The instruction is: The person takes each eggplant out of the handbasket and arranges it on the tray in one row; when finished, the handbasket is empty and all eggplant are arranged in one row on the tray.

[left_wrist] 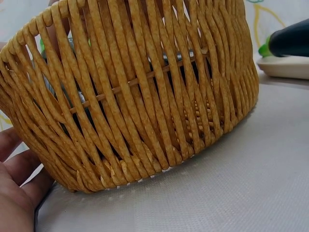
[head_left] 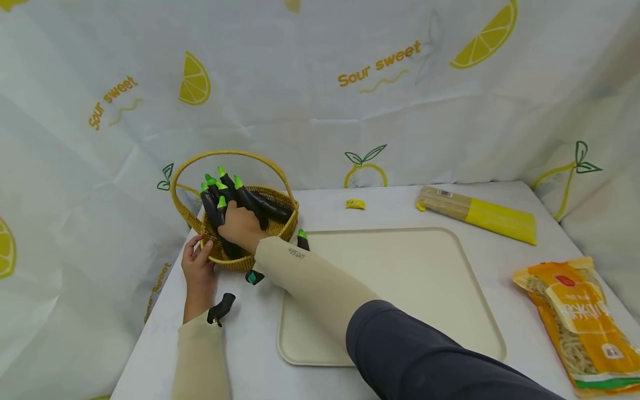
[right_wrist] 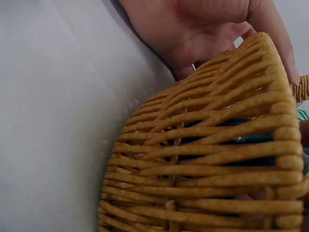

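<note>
A yellow-brown wicker basket with a tall hoop handle stands at the table's left, holding several black eggplants with bright green tips. My right hand reaches down inside it, fingers curled around an eggplant near the left side. With the thumb over the rim and the other fingers outside, my left hand grips the basket's near left side. The right wrist view shows that same thumb hooked over the wicker edge. Another eggplant lies at the tray's far left corner, partly hidden behind my right sleeve.
A large beige tray fills the table's middle, with my right arm crossing over it. Behind it lie a small yellow packet and a long tan-and-yellow pack. An orange bag rests at the right edge. Printed cloth hangs behind.
</note>
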Tool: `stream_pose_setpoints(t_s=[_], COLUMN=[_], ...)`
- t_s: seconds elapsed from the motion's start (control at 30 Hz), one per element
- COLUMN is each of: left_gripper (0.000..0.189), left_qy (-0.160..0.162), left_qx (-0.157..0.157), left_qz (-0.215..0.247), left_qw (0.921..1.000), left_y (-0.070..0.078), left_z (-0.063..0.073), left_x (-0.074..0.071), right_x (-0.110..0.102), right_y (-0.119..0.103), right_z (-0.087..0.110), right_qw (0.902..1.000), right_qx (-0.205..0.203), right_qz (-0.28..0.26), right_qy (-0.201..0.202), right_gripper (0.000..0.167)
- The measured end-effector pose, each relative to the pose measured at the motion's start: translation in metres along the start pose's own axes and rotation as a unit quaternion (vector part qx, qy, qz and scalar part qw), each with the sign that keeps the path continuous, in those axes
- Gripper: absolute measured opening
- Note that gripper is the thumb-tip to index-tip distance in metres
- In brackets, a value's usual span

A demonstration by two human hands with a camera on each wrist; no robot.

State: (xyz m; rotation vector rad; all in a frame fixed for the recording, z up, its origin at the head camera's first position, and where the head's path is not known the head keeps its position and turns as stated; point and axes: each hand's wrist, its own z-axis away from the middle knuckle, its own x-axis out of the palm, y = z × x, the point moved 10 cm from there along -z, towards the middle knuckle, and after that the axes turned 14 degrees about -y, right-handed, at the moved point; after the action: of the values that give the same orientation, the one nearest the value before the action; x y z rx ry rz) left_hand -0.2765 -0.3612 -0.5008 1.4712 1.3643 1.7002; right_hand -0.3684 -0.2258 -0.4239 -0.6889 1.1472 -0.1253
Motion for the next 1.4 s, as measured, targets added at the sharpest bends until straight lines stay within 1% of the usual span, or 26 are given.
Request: stream_pose_setpoints(t_s=[0.13, 0.2, 0.3, 0.4, 0.47, 0.53, 0.63, 0.7, 0.83, 0.97, 1.03, 1.17, 1.27, 1.4], left_gripper=[0.035, 0.035, 0.036, 0.036, 0.035, 0.035, 0.036, 0.036, 0.035, 0.036, 0.036, 0.036, 0.036, 0.035], left_qy=[0.003, 0.002, 0.001, 0.002, 0.004, 0.003, 0.001, 0.001, 0.008, 0.007, 0.005, -0.001, -0.001, 0.002], left_qx=[0.001, 0.002, 0.002, 0.007, 0.012, 0.014, 0.008, 0.003, -0.006, -0.009, -0.007, 0.0, 0.0, -0.001], left_qz=[0.003, 0.003, -0.001, -0.007, -0.011, -0.012, -0.013, -0.012, -0.021, -0.017, -0.01, 0.0, 0.006, 0.005], left_qw=[1.0, 1.0, 1.0, 0.9999, 0.9999, 0.9998, 0.9999, 0.9999, 0.9997, 0.9998, 0.9999, 1.0, 1.0, 1.0], left_y=[-0.001, -0.002, -0.002, 0.002, 0.004, 0.006, 0.006, 0.005, 0.003, 0.001, 0.001, 0.001, 0.0, 0.0], left_z=[-0.001, -0.001, -0.001, 0.0, 0.0, 0.0, -0.001, -0.001, 0.001, 0.003, 0.003, 0.001, 0.001, 0.001], left_x=[0.001, 0.001, 0.0, -0.002, -0.003, -0.003, -0.002, -0.001, -0.001, -0.001, -0.001, -0.001, -0.001, -0.001], right_x=[-0.004, -0.006, -0.009, -0.014, -0.02, -0.027, -0.039, -0.045, -0.049, -0.051, -0.055, -0.066, -0.075, -0.084], right_y=[0.002, 0.004, 0.007, 0.012, 0.016, 0.022, 0.029, 0.031, 0.034, 0.04, 0.045, 0.06, 0.076, 0.1], right_z=[0.005, 0.009, 0.015, 0.023, 0.031, 0.039, 0.051, 0.058, 0.069, 0.079, 0.085, 0.098, 0.109, 0.121], right_qw=[0.9996, 0.9986, 0.9953, 0.9892, 0.9825, 0.9734, 0.958, 0.9489, 0.937, 0.9315, 0.9273, 0.9144, 0.9118, 0.9159], right_qx=[-0.007, -0.014, -0.039, -0.071, -0.095, -0.118, -0.153, -0.174, -0.199, -0.21, -0.217, -0.238, -0.244, -0.233], right_qz=[-0.026, -0.051, -0.088, -0.128, -0.16, -0.196, -0.242, -0.263, -0.287, -0.297, -0.304, -0.326, -0.328, -0.324], right_qy=[0.003, 0.006, 0.01, 0.012, 0.01, 0.01, 0.014, 0.016, 0.015, 0.018, 0.022, 0.025, 0.033, 0.045], right_gripper=[0.066, 0.064, 0.059, 0.058, 0.056, 0.055, 0.052, 0.051, 0.053, 0.052, 0.051, 0.05, 0.049, 0.046])
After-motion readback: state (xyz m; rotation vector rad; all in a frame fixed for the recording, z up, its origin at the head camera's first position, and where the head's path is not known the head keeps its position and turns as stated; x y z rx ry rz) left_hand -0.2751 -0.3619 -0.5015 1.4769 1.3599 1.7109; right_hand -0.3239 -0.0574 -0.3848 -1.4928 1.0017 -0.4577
